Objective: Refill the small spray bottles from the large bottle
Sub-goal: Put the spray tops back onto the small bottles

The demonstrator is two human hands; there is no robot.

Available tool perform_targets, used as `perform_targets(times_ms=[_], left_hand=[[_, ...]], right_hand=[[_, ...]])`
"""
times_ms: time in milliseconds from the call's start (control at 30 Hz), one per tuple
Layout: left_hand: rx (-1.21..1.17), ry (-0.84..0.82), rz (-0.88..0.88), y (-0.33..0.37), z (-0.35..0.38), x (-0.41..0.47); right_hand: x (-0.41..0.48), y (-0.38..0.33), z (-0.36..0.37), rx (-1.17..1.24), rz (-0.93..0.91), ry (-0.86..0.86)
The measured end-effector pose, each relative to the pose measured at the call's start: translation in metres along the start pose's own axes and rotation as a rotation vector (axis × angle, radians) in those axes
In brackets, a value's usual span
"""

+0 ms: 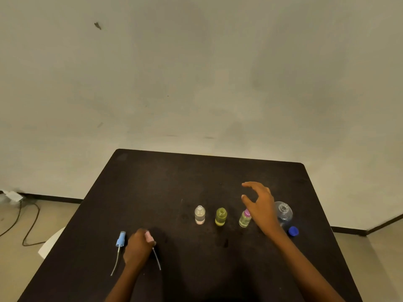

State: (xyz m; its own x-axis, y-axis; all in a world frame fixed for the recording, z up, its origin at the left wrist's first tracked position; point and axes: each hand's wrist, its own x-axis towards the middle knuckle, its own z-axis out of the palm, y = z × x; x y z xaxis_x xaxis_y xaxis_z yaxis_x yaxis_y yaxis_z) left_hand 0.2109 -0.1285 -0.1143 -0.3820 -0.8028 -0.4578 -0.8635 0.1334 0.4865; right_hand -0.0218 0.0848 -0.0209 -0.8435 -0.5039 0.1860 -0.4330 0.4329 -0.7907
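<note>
A pink sprayer (pixel 149 236) is gripped by the left hand (pixel 137 247) at 7 o'clock; the right hand (pixel 260 204) is held open at 3 o'clock.

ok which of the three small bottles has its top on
The rightmost small bottle, with the purple top, by the right hand. The clear bottle and the yellow bottle have open necks.

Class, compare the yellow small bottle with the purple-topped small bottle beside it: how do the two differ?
The yellow bottle has an open neck; the purple-topped bottle has its top on. The yellow bottle is strongly tinted; the purple-topped bottle looks paler. The right hand is close by the purple-topped bottle, not the yellow bottle. Both are small and stand on the black table.
</note>
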Motion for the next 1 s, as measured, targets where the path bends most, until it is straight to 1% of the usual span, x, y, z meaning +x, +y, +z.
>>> perform_targets(times_ms=[100, 200, 300, 367, 433, 533, 600, 733, 800, 900, 1000], left_hand=[[-0.034, 0.004, 0.114, 0.028, -0.001, -0.014], [-0.038, 0.001, 0.305, 0.068, 0.001, -0.039], [-0.126, -0.085, 0.520, 0.110, 0.010, -0.067], [-0.192, -0.151, 0.631, 0.132, 0.021, -0.077], [-0.230, -0.140, 0.699, 0.146, 0.030, -0.082], [-0.257, -0.107, 0.734, 0.154, 0.039, -0.084], [-0.259, -0.101, 0.753, 0.155, 0.044, -0.083], [-0.233, -0.149, 0.730, 0.154, 0.055, -0.077], [-0.255, -0.174, 0.716, 0.154, 0.060, -0.076], [-0.198, -0.236, 0.676, 0.153, 0.063, -0.070], [-0.163, -0.311, 0.583, 0.151, 0.070, -0.061]], right_hand=[[-0.003, -0.004, 0.001, 0.134, 0.025, -0.036], [-0.006, -0.009, 0.002, 0.238, 0.065, -0.136], [-0.011, -0.011, 0.006, 0.222, 0.042, -0.256], [-0.014, -0.011, 0.011, 0.188, 0.043, -0.336], [-0.016, -0.010, 0.014, 0.196, 0.075, -0.360], [-0.018, -0.006, 0.012, 0.212, 0.134, -0.319], [-0.020, -0.004, 0.009, 0.217, 0.147, -0.331], [-0.023, 0.001, 0.005, 0.182, 0.122, -0.355], [-0.021, 0.002, 0.004, 0.175, 0.141, -0.342], [-0.015, 0.008, -0.003, 0.192, 0.199, -0.224], [-0.008, 0.017, -0.017, 0.276, 0.259, -0.122]])
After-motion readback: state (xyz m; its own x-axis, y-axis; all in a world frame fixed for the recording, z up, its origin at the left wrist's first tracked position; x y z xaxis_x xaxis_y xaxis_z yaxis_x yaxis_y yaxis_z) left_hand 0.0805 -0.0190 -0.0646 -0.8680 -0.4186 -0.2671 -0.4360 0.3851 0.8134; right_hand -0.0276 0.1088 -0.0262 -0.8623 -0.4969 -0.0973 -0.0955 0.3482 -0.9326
